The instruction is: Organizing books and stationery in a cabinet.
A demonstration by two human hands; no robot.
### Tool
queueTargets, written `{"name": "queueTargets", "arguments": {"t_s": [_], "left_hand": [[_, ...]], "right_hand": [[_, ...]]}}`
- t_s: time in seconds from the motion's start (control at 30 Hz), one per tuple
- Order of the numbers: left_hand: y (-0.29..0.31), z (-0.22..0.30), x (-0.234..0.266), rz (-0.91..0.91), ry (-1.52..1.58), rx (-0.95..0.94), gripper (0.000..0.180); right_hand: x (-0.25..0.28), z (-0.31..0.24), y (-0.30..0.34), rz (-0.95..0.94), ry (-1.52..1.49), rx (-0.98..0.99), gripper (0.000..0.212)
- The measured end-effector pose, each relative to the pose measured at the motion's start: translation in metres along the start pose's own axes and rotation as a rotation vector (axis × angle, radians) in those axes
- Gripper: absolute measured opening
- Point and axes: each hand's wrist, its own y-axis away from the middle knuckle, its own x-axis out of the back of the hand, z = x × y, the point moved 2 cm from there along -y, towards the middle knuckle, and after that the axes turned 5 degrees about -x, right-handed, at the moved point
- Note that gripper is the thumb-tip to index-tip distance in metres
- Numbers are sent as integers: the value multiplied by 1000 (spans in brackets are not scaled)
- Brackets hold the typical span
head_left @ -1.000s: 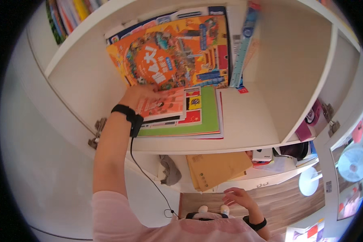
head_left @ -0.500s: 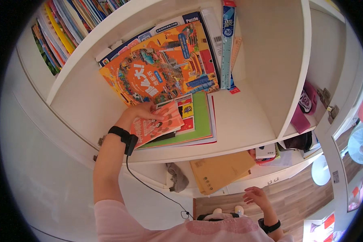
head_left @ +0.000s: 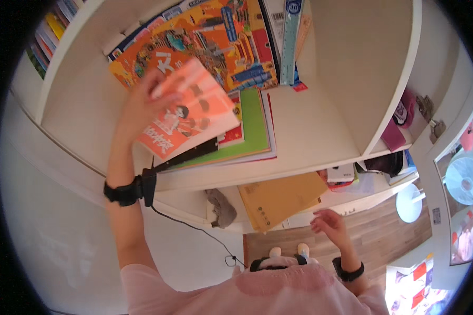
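Observation:
My left hand (head_left: 146, 105) grips a thin orange-pink booklet (head_left: 197, 113) by its left edge, with the thumb across the cover. The booklet is lifted above a small stack on the white shelf (head_left: 310, 131). In that stack lie a green book or folder (head_left: 255, 131), a red-and-white item and a black strip, partly covered by the booklet. Behind it leans a large orange picture book (head_left: 194, 39). Away from the shelf, my right hand (head_left: 328, 227) hangs at the lower right, fingers loosely bent and apart, holding nothing.
A light blue ruler (head_left: 290, 50) stands upright at the back. Brown envelopes (head_left: 284, 199) and a grey cloth item (head_left: 222, 209) lie on the shelf below. Upright books (head_left: 50, 34) fill the upper left. A cable (head_left: 205, 231) trails from my left wristband. The cabinet divider (head_left: 386, 79) rises at right.
My left hand has raised the orange-pink booklet off the stack, baring more of the black strip. My right hand stays low, nearly in the same place. The view has shifted slightly.

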Motion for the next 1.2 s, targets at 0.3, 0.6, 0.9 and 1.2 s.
{"name": "queueTargets", "arguments": {"t_s": [0.3,0.6,0.9,1.2], "left_hand": [[93,134,-72,140,607,-199,69],[204,24,-163,-362,1011,187,55],[352,-177,-384,-299,-283,763,77],[366,-184,-383,-153,-250,635,62]], "right_hand": [[-86,-115,16,-285,403,667,39],[-55,-77,33,112,-177,204,32],[-37,-78,65,345,-359,287,44],[-36,-43,62,208,-384,-185,36]]}}
